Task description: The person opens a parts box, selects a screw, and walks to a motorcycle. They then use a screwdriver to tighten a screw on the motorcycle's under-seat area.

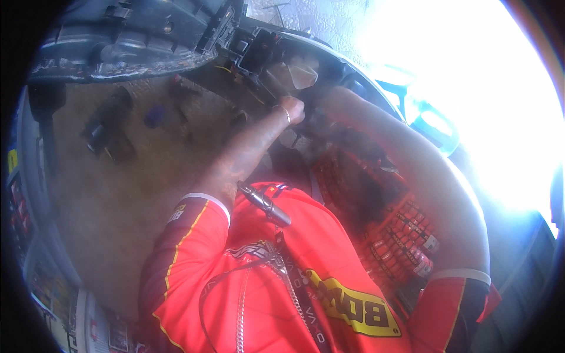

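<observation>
My left hand (292, 110), with a thin bracelet at the wrist, is closed in a fist near the middle of the upper view. Whatever it grips, if anything, does not show. Just to its right, my right hand (336, 106) reaches in beneath the curved rim of a dark vehicle-like part; haze and glare hide its fingers. Beyond both hands lies a clear, angular lens-like piece (301, 75) within a dark housing. Black plastic parts (259, 52) border that housing on the left.
A large black moulded panel (129, 44) spans the upper left. An orange-red tray (388, 241) holding several socket-like pieces lies below my right forearm. Dark objects (109, 126) rest on the brown floor at left. Shelves (56, 288) line the left edge. Strong glare washes out the right.
</observation>
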Motion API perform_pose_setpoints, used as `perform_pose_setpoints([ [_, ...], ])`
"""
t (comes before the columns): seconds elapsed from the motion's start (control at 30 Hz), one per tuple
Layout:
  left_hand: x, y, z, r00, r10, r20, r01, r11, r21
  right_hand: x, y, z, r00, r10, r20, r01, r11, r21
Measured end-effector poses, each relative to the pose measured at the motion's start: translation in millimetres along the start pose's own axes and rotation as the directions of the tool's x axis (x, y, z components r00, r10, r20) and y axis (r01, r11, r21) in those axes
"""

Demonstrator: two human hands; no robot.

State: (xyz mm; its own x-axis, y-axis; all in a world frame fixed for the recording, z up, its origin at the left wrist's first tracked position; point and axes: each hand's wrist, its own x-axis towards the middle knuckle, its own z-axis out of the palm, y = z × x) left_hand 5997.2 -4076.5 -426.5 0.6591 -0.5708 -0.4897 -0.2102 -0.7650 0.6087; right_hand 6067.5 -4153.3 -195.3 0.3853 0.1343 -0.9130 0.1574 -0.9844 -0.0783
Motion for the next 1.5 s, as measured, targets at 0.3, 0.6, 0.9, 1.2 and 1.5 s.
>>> perform_pose_setpoints([
  [0.3, -6, 5, -12, 0.994, -0.034, 0.108, 0.026, 0.997, 0.077, -37, -23, 15, 0.903, -0.371, -0.215, 0.224, 0.836, -0.501],
  [0.6, 0, 0, 7, 1.000, -0.003, 0.028, 0.002, 0.999, 0.034, -8, -41, -15, 0.989, -0.126, -0.076, 0.084, 0.907, -0.414],
  [0.9, -10, 0, 11, 0.990, 0.063, -0.125, -0.049, 0.993, 0.109, -40, -58, 6, 0.907, -0.419, -0.045, 0.236, 0.592, -0.771],
  [1.2, -9, 7, -1, 0.998, -0.013, -0.059, 0.015, 1.000, 0.026, 10, -58, -15, 0.995, 0.025, -0.093, -0.054, 0.943, -0.328],
  [1.5, 17, -14, 45, 0.992, -0.026, -0.125, -0.004, 0.973, -0.230, -28, -31, 9, 0.845, -0.521, -0.119, 0.332, 0.686, -0.647],
])
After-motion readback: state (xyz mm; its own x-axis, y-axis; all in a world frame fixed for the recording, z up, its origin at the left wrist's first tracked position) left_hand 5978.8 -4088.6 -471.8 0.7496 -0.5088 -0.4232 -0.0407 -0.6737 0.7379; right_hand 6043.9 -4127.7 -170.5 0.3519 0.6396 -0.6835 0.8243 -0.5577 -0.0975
